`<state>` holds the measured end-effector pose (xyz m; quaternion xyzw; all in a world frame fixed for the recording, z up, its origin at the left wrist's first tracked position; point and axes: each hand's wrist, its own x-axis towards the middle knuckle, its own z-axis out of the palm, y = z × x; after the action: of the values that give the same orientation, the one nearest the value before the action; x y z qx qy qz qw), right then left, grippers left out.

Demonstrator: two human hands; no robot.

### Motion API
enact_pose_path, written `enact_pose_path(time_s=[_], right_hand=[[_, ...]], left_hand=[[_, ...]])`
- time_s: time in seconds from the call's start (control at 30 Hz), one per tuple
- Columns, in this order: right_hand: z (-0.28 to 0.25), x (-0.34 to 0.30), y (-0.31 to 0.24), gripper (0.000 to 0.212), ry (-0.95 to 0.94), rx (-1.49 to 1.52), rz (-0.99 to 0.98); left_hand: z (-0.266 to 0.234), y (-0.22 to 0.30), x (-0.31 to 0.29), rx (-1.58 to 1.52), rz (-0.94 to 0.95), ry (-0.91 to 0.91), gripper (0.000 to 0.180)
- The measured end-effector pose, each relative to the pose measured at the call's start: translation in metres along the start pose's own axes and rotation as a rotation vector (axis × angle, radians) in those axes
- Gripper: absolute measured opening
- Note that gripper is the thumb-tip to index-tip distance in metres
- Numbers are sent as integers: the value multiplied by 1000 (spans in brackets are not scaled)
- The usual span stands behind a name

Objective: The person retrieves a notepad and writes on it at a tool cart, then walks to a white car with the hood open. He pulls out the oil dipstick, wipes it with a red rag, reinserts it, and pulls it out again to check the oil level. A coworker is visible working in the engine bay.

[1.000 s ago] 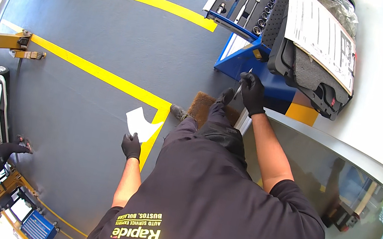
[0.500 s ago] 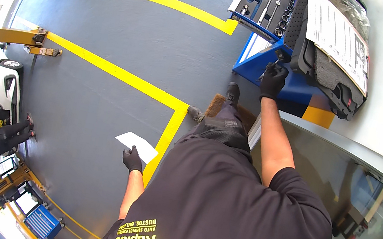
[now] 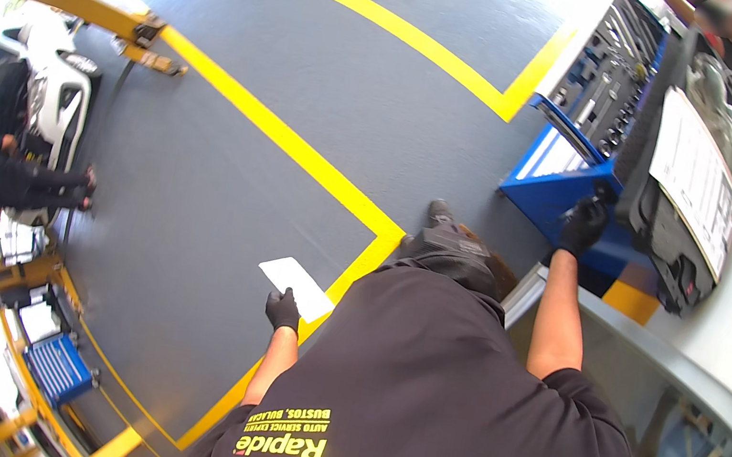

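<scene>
Gloves, black ones, cover both hands of the person in the dark shirt. The left hand hangs low at the person's side with its fingers clamped on a corner of a white sheet of paper, which sticks out flat above the grey floor, just left of a yellow floor line. The right hand reaches up and forward to the front edge of a blue tool cart; its fingers are curled together around a small dark object at the cart's rim, though what that object is cannot be made out. The cart's open top tray holds rows of sockets and wrenches. Just right of the hand, a black case rests on the cart with a white printed sheet lying on top of it. Far off at the left, another person in dark clothes crouches beside a white car, well apart from both hands.
</scene>
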<state>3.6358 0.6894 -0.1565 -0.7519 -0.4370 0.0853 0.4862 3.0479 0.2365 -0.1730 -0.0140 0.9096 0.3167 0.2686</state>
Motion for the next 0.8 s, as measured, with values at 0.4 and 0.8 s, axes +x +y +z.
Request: enact_pose_path(time_s=[0.4, 0.8], right_hand=[[-4, -21, -10, 22, 46, 68, 145], [2, 23, 3, 20, -19, 198, -104]], left_hand=[[51, 118, 52, 117, 235, -184, 34], [72, 221, 114, 372, 550, -22, 34]])
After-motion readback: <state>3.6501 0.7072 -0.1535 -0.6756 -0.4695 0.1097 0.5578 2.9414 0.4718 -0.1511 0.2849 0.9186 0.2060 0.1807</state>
